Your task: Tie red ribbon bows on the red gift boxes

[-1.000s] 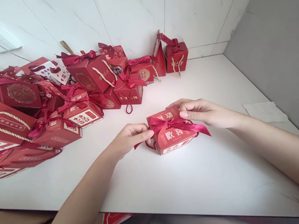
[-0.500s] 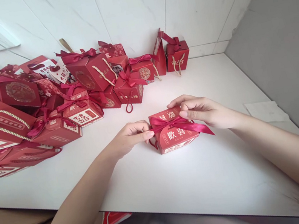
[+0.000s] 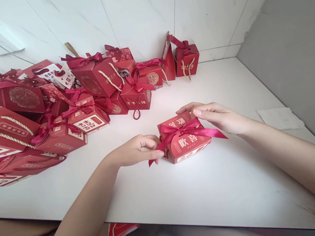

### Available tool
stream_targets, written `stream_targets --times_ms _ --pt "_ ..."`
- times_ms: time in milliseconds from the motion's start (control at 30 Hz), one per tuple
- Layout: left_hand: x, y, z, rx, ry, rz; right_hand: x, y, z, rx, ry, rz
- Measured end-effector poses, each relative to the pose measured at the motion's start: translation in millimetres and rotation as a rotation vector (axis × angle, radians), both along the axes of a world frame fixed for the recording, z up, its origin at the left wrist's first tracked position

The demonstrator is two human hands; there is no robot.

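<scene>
A red gift box point(image 3: 185, 149) with white Chinese characters lies on the white table, tied across its top with a crimson ribbon bow point(image 3: 182, 129). At its left end, my left hand point(image 3: 143, 148) is closed with thumb and fingers around the bow's left tail point(image 3: 152, 162), whose tip shows under the thumb. Part of a dark red cord handle shows beside these fingertips. My right hand point(image 3: 216, 116) rests its extended fingers along the box's far right edge. Its thumb is raised apart from them, above the ribbon. The bow's right tail point(image 3: 214, 132) hangs loose past the box.
Several similar red boxes with bows and cord handles point(image 3: 89, 115) are piled on the left and back of the table point(image 3: 164, 193). A white paper point(image 3: 280, 118) lies near the right wall. Cardboard point(image 3: 16, 234) is below the front left edge.
My left hand has moved slightly down, and the ribbon's left tail now shows below its thumb. My right thumb has lifted off the ribbon. The box has shifted slightly right.
</scene>
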State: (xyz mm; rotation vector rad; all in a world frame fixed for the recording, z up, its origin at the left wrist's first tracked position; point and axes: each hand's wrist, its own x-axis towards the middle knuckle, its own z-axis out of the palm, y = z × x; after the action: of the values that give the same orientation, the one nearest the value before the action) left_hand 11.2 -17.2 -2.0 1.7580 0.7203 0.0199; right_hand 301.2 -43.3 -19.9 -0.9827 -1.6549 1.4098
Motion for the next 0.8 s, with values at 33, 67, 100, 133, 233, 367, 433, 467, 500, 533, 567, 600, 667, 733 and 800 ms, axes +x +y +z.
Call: stream_targets --times_ms 33,67,100,133,233,367,433,467,500,533,567,600,667,733,800 --pt "-1.4 0.2 1.1 0.009 0.035 -0.036 -0.3 -0.7 0.7 -0.01 0.01 0.007" --pt "-3.3 0.4 2.4 0.015 0.078 -0.067 -0.5 -1.4 1.3 -0.02 0.02 0.014" --pt "-5.5 0.6 3.8 0.014 0.12 -0.091 -0.6 -2.1 1.7 -0.027 0.035 0.019" --pt "-7.9 1.0 5.1 0.005 0.155 -0.111 -0.6 -2.6 2.0 -0.034 0.06 0.022" --pt "-13.8 2.0 7.8 0.008 0.205 -0.126 0.0 -3.2 0.9 -0.039 0.161 0.018" --pt "-10.6 -2.3 4.6 0.204 0.289 0.042 0.4 -1.9 -2.2 -0.037 0.2 -0.006" --pt "-3.3 -9.7 -1.1 0.354 0.238 0.214 -0.2 -1.3 -3.3 -0.04 0.202 0.0" --pt "1.4 -14.8 -4.7 0.434 0.168 0.29 -0.6 -1.3 -3.4 -0.04 0.2 0.011" --pt "6.5 -20.7 -8.5 0.513 0.087 0.341 -1.2 -1.4 -3.4 -0.042 0.192 0.023" --pt "12.0 -27.2 -12.3 0.581 0.007 0.365 -1.8 -1.7 -3.1 -0.047 0.18 0.035" --pt "17.6 -33.9 -15.9 0.634 -0.06 0.367 -2.5 -2.3 -2.8 -0.053 0.166 0.044" --pt "23.1 -40.4 -19.2 0.672 -0.105 0.361 -3.2 -2.9 -2.3 -0.059 0.153 0.048" --pt "32.9 -51.2 -24.7 0.711 -0.148 0.351 -4.7 -4.2 -1.6 -0.072 0.134 0.043" --pt "40.0 -57.0 -28.6 0.687 -0.151 0.368 -6.2 -5.2 -1.4 -0.096 0.139 0.032" --pt "43.6 -57.3 -30.5 0.607 -0.134 0.389 -7.4 -5.8 -1.7 -0.129 0.161 0.01"
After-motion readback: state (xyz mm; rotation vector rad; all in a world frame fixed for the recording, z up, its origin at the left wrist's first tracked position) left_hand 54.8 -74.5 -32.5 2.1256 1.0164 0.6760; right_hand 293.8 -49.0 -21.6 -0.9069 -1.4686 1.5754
